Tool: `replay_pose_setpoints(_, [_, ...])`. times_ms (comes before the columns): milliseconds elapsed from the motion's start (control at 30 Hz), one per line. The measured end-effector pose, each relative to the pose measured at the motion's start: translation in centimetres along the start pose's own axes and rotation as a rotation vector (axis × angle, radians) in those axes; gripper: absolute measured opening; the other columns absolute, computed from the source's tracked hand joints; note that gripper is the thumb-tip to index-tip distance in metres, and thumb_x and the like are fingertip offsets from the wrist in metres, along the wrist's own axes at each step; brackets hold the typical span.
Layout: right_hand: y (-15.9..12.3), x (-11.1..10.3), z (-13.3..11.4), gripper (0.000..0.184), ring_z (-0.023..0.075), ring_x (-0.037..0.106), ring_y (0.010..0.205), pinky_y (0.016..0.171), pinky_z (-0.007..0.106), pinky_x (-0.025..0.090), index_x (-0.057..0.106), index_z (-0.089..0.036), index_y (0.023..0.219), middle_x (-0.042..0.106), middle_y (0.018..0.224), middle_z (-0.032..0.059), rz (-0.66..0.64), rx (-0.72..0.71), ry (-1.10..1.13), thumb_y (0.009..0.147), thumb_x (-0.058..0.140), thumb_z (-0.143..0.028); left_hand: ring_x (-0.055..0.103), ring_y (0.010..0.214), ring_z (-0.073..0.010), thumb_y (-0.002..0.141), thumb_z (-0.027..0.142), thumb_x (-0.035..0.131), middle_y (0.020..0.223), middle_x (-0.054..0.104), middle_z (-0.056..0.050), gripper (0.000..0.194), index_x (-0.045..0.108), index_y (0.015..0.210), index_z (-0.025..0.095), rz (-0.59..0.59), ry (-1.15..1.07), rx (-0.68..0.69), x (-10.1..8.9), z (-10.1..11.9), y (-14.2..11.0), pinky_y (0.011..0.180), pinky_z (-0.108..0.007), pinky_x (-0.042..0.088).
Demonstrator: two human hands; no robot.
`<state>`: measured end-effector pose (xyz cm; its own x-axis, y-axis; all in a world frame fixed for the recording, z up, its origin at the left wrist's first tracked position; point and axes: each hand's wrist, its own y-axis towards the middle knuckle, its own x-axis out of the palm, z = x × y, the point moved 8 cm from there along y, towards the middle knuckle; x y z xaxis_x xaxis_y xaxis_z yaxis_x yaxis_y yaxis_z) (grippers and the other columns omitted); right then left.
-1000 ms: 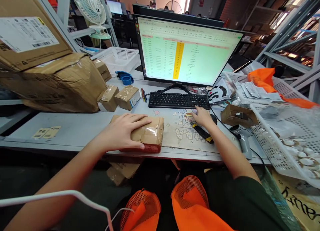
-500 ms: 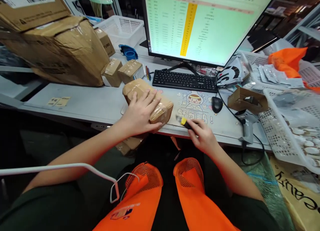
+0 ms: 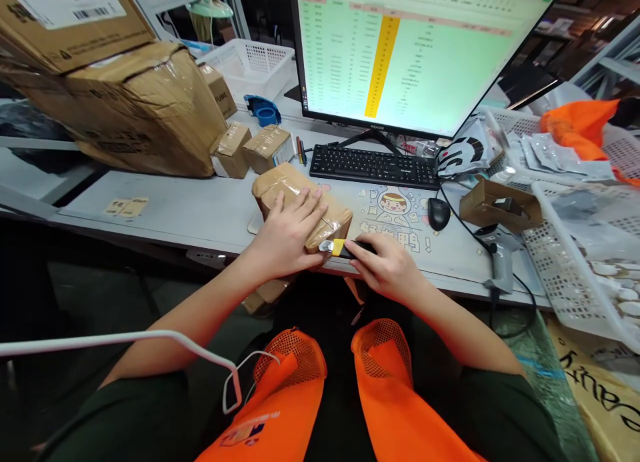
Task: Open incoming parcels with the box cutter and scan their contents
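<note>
A brown cardboard box, wrapped in clear tape, lies at the desk's front edge. My left hand rests on its top with fingers spread, pressing against it. In my right hand is a utility knife with a yellow and black handle, fingers wrapped round it. The knife's tip is at the near right end of the box, close to my left thumb; whether the blade touches the cardboard I cannot tell.
Behind the box stand two small taped cartons, a keyboard and a monitor. Large cartons fill the left. To the right are a mouse, a barcode scanner, an open small carton and white plastic baskets.
My right hand has brought the utility knife left, from beside the box to its near right end. My left hand stays on the box. The view has shifted slightly.
</note>
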<state>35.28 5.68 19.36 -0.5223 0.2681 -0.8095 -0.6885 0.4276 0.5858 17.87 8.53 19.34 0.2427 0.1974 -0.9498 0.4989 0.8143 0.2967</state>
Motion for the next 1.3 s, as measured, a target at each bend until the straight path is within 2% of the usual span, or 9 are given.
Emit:
replay_pose_setpoints(167, [-1.7,-1.6,7.4,0.034,0.0254,0.068,0.097,0.085,0.04,0.058,0.074,-0.019,0.131,0.072,0.112,0.0152,0.026,0.2,-0.098,0.105,0.055,-0.029,0.029,0.157,-0.0455,0.094,0.048,0.057,0.167,0.037,-0.022,0.078,0.045,0.16,0.007,-0.048,-0.055,0.009,-0.4,-0.7,-0.7,0.124,-0.074,0.022])
replay_pose_setpoints(267, [-6.2,-4.6,13.0,0.038,0.0274,0.069,0.096,0.085,0.043,0.059,0.074,-0.018,0.132,0.071,0.109,0.0156,0.123,0.456,-0.191,0.104,0.056,-0.034,0.021,0.161,-0.0412,0.098,0.043,0.051,0.171,0.032,-0.013,0.07,0.044,0.163,0.019,-0.148,-0.138,0.043,-1.5,-2.9,-3.4,0.127,-0.072,0.019])
replay_pose_setpoints(367, [-10.7,-5.5,14.1,0.04,0.0266,0.069,0.098,0.088,0.042,0.06,0.073,-0.019,0.134,0.071,0.108,0.0133,0.157,0.558,-0.13,0.103,0.057,-0.037,0.015,0.163,-0.0389,0.1,0.043,0.043,0.176,0.022,-0.001,0.055,0.061,0.151,0.029,-0.128,-0.163,-0.121,-3.5,-6.6,-6.9,0.13,-0.066,0.016])
replay_pose_setpoints(433, [-12.7,-4.6,13.2,0.039,0.0262,0.07,0.099,0.088,0.041,0.06,0.074,-0.019,0.133,0.071,0.109,0.0129,0.149,0.593,-0.073,0.104,0.057,-0.038,0.027,0.16,-0.0392,0.099,0.053,0.046,0.175,0.025,-0.003,0.057,0.066,0.145,0.026,-0.059,-0.145,-0.324,-4.5,-8.6,-8.4,0.13,-0.058,0.027])
replay_pose_setpoints(533, [-13.3,-2.4,11.1,0.038,0.0256,0.07,0.102,0.09,0.041,0.061,0.074,-0.019,0.133,0.071,0.111,0.0133,0.113,0.582,0.035,0.104,0.057,-0.038,0.037,0.155,-0.04,0.093,0.068,0.053,0.17,0.035,-0.013,0.082,0.05,0.157,0.018,-0.03,-0.029,-0.461,-4.7,-9.7,-8.6,0.126,-0.056,0.035])
replay_pose_setpoints(767, [-7.7,-0.5,5.9,0.034,0.0251,0.07,0.103,0.089,0.042,0.062,0.072,-0.021,0.134,0.07,0.114,0.0136,0.111,0.398,0.208,0.104,0.059,-0.029,0.019,0.161,-0.0435,0.107,0.049,0.032,0.168,0.04,-0.011,0.061,0.043,0.162,0.024,-0.114,-0.014,-0.258,-4.7,-12.2,-8.6,0.12,-0.082,0.007])
replay_pose_setpoints(967, [0.1,2.8,-2.2,0.033,0.0248,0.069,0.103,0.09,0.042,0.062,0.071,-0.022,0.134,0.072,0.115,0.0139,-0.016,0.104,0.295,0.105,0.057,-0.029,0.008,0.161,-0.0511,0.07,0.073,0.083,0.175,0.017,-0.019,0.116,0.037,0.165,0.024,0.004,-0.099,-0.192,-2.4,-8.8,-9.4,0.123,-0.074,0.024])
replay_pose_setpoints(1133, [3.0,4.6,-4.9,0.036,0.0257,0.066,0.105,0.091,0.042,0.059,0.069,-0.019,0.137,0.071,0.117,0.016,-0.042,-0.002,0.215,0.106,0.056,-0.03,0.023,0.159,-0.0446,0.074,0.065,0.083,0.17,0.034,-0.018,0.102,0.043,0.16,0.027,0.24,-0.099,-0.191,-2.3,-7.4,-9.3,0.126,-0.067,0.026])
replay_pose_setpoints(1300, [3.7,4.3,-5.2,0.035,0.0256,0.065,0.103,0.087,0.04,0.057,0.069,-0.016,0.136,0.07,0.116,0.0171,-0.005,-0.017,0.163,0.106,0.056,-0.028,0.032,0.156,-0.0442,0.075,0.061,0.082,0.164,0.043,-0.018,0.092,0.05,0.154,0.027,0.266,-0.116,-0.202,-2.4,-7.7,-9.3,0.124,-0.067,0.03])
